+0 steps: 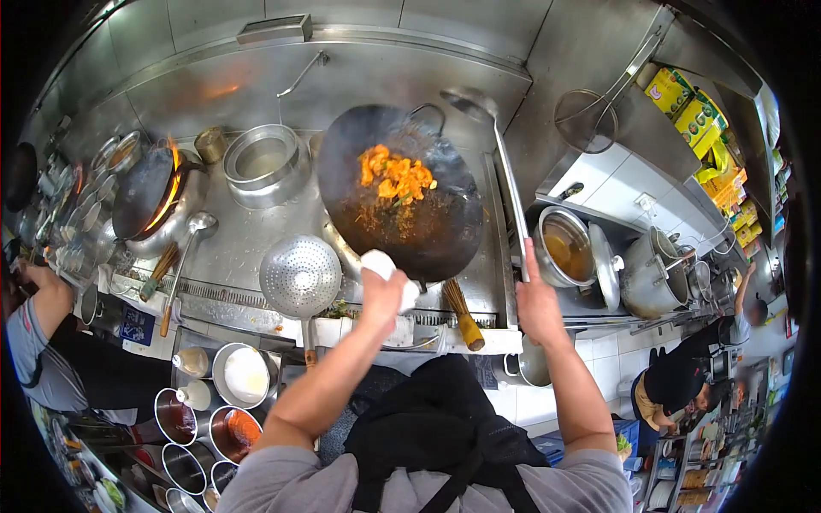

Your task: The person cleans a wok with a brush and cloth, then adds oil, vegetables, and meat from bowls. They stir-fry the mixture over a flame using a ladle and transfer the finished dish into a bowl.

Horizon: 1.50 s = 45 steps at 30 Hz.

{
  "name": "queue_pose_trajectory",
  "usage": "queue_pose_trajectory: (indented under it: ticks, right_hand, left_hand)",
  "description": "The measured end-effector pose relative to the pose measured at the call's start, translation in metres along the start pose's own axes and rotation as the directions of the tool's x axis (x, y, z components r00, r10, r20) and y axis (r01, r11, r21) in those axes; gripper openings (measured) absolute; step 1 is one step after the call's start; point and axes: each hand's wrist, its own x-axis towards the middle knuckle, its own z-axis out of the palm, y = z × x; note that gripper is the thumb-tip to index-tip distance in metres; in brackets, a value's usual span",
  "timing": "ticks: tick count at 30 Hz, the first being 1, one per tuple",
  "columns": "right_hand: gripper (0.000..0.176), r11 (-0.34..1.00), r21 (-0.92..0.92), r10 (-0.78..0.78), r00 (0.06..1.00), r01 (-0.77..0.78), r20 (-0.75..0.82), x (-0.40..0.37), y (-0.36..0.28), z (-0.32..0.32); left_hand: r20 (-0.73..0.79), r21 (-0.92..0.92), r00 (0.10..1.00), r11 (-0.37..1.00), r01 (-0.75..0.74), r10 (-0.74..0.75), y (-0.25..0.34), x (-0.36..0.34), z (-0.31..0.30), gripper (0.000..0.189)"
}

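A large black wok (342, 192) is tilted over the stove, with orange, sauce-coated food pieces (398, 178) and several scattered bits inside. At the wok's near rim, my left hand (382, 299) is closed round a folded white cloth (379, 263); the cloth hides whether the fingers also grip the wok. My right hand (540, 309) is wrapped round the long handle of a ladle (469, 101), index finger stretched along it. The ladle's bowl is raised beyond the wok's far right side, apart from the food. Close to my left hand lies a perforated strainer (299, 275).
A bamboo brush (464, 316) lies at the stove's front edge. Metal pots (263, 167) and a second wok (145, 192) with flames stand left. A pot of brownish liquid (564, 248) is right. Sauce containers (235, 432) stand lower left. Co-workers (676, 376) are on both sides.
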Motion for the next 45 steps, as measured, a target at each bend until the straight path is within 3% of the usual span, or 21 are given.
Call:
queue_pose_trajectory:
  ticks: [2, 4, 5, 6, 7, 8, 10, 11, 14, 18, 20, 21, 22, 25, 30, 36, 37, 38, 40, 42, 45]
  right_hand:
    - [0.084, 0.991, -0.07, 0.123, 0.979, -0.112, 0.165, 0.019, 0.009, 0.027]
    - [0.085, 0.974, 0.224, -0.028, 0.956, -0.04, 0.291, 0.018, 0.042, 0.078]
    - [0.079, 0.648, 0.673, -0.068, 0.853, -0.356, 0.517, 0.018, 0.04, 0.079]
    - [0.074, 0.094, 0.75, -0.24, 0.716, -0.655, 0.655, 0.021, 0.036, 0.079]
    - [0.049, -0.247, 0.585, -0.365, 0.633, -0.773, 0.683, 0.028, 0.029, 0.077]
    - [0.049, -0.23, 0.567, -0.364, 0.61, -0.791, 0.704, 0.026, 0.026, 0.081]
    - [0.025, -0.472, 0.342, -0.382, 0.538, -0.813, 0.751, 0.031, 0.02, 0.09]
    - [0.011, -0.474, 0.295, -0.387, 0.497, -0.83, 0.777, 0.03, 0.023, 0.09]
    - [0.02, -0.514, 0.171, -0.416, 0.419, -0.84, 0.807, 0.026, 0.04, 0.076]
    - [0.034, -0.352, 0.236, -0.372, 0.367, -0.906, 0.853, 0.044, 0.043, 0.042]
    - [0.046, -0.017, 0.335, -0.26, 0.327, -0.942, 0.908, 0.06, 0.037, 0.026]
    - [0.058, 0.09, 0.323, -0.233, 0.295, -0.942, 0.926, 0.071, 0.037, 0.019]
    - [0.058, 0.129, 0.293, -0.258, 0.253, -0.947, 0.932, 0.083, 0.036, 0.015]
    - [0.066, 0.489, 0.264, -0.301, 0.123, -0.831, 0.946, 0.108, 0.035, 0.012]
    - [0.066, 0.753, 0.159, -0.371, -0.213, -0.638, 0.904, 0.127, 0.002, 0.035]
    - [0.072, 0.91, 0.038, -0.347, -0.71, -0.412, 0.612, 0.103, -0.064, 0.094]
    - [0.071, 0.935, 0.093, -0.315, -0.683, -0.342, 0.659, 0.092, -0.069, 0.121]
    - [0.068, 0.96, 0.22, -0.278, -0.679, -0.172, 0.679, 0.066, -0.075, 0.13]
    - [0.067, 0.982, 0.095, -0.186, -0.745, -0.164, 0.641, 0.006, -0.104, 0.121]
    - [0.059, 0.982, -0.133, -0.056, -0.877, -0.135, 0.477, -0.031, -0.133, 0.135]
    - [0.055, 0.98, -0.196, 0.113, -0.921, 0.041, 0.371, -0.099, -0.152, 0.137]
  left_hand:
    - [-0.071, 0.124, 0.985, 0.981, -0.148, 0.157, -0.044, -0.004, 0.007, 0.048]
    - [-0.02, 0.24, 0.995, 0.967, -0.087, 0.094, -0.056, 0.02, 0.012, 0.063]
    - [-0.062, 0.217, 0.997, 0.975, -0.04, 0.055, -0.046, 0.029, 0.017, 0.056]
    - [-0.112, 0.186, 0.994, 0.983, 0.014, 0.007, -0.037, 0.038, 0.019, 0.049]
    - [-0.061, 0.079, 0.995, 0.993, 0.085, -0.08, -0.021, 0.036, 0.016, 0.025]
    - [-0.093, -0.005, 0.971, 0.975, 0.223, -0.222, -0.015, 0.029, 0.014, 0.01]
    - [-0.056, -0.107, 0.893, 0.892, 0.44, -0.447, -0.016, 0.006, 0.0, 0.009]
    - [-0.055, -0.19, 0.871, 0.861, 0.471, -0.488, -0.019, -0.004, -0.004, 0.008]
    - [-0.04, -0.321, 0.806, 0.772, 0.549, -0.59, -0.031, -0.026, -0.003, 0.005]
    - [-0.111, -0.426, 0.839, 0.788, 0.444, -0.533, -0.043, -0.034, -0.001, 0.005]
    - [-0.145, -0.453, 0.877, 0.819, 0.353, -0.459, -0.052, -0.044, -0.009, 0.007]
    - [-0.17, -0.466, 0.886, 0.827, 0.313, -0.431, -0.061, -0.052, -0.017, 0.01]
    - [-0.277, -0.484, 0.859, 0.835, 0.264, -0.432, -0.059, -0.067, -0.017, 0.012]
    - [-0.334, -0.471, 0.87, 0.864, 0.179, -0.363, -0.062, -0.123, -0.028, 0.016]
    - [-0.664, -0.542, 0.671, 0.83, -0.129, -0.329, -0.063, -0.224, 0.0, 0.021]
    - [-0.91, -0.387, 0.338, 0.779, -0.493, -0.238, -0.079, -0.345, 0.042, 0.024]
    - [-0.947, -0.316, 0.235, 0.774, -0.548, -0.22, -0.088, -0.359, 0.046, 0.024]
    - [-0.968, -0.251, 0.141, 0.762, -0.597, -0.207, -0.096, -0.371, 0.05, 0.024]
    - [-0.983, -0.138, -0.007, 0.761, -0.634, -0.184, -0.1, -0.396, 0.066, 0.024]
    - [-0.967, -0.031, -0.176, 0.766, -0.643, -0.187, -0.114, -0.418, 0.081, 0.025]
    - [-0.922, 0.064, -0.33, 0.759, -0.648, -0.204, -0.137, -0.47, 0.104, 0.025]
